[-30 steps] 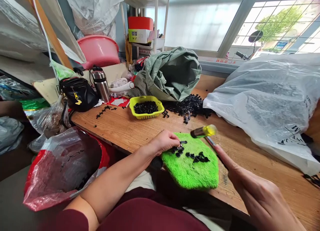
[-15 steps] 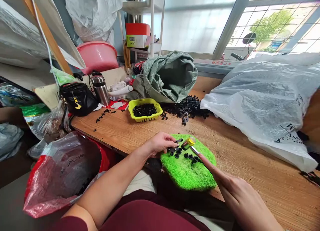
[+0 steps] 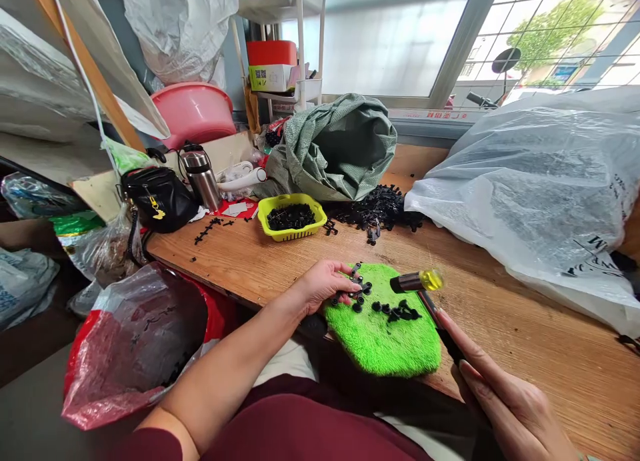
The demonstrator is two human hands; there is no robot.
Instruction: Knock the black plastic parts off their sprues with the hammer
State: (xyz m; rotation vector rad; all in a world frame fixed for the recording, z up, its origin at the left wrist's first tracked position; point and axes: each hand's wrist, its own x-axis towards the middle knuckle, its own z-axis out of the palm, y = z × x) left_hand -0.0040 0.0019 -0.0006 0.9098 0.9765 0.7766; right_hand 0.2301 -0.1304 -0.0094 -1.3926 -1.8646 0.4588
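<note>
Left hand (image 3: pixel 320 285) and right hand (image 3: pixel 510 408) apart, hammer (image 3: pixel 417 282) up!
Left fingers on knobbly black plastic pieces (image 3: pixel 358 289), shaggy green mat (image 3: pixel 385 338) beneath; right clamps the slim handle.

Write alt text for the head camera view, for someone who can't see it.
A person's right hand holds a small yellow-tipped hammer above a green fuzzy pad on a wooden workbench, while the left hand rests on black plastic pieces on the pad. Behind them, a yellow basket of similar pieces sits beside a black heap.
</note>
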